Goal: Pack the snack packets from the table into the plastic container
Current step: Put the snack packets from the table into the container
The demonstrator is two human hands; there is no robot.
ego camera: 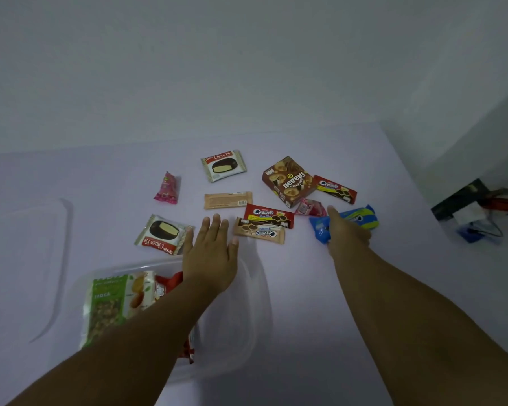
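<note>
head view: pale table, bare wall; left hand spread empty, right hand grasping blue packet.

Concealed and indistinct items, head view.

My left forearm covered the near part of the plastic container and most of the red packet inside it; the green nut packet was blurred, its lettering unreadable. My right hand hid the middle of the blue packet, and its fingertips lay out of sight. Both my arms ran off the lower edge. The dark objects at right were indistinct.
</note>
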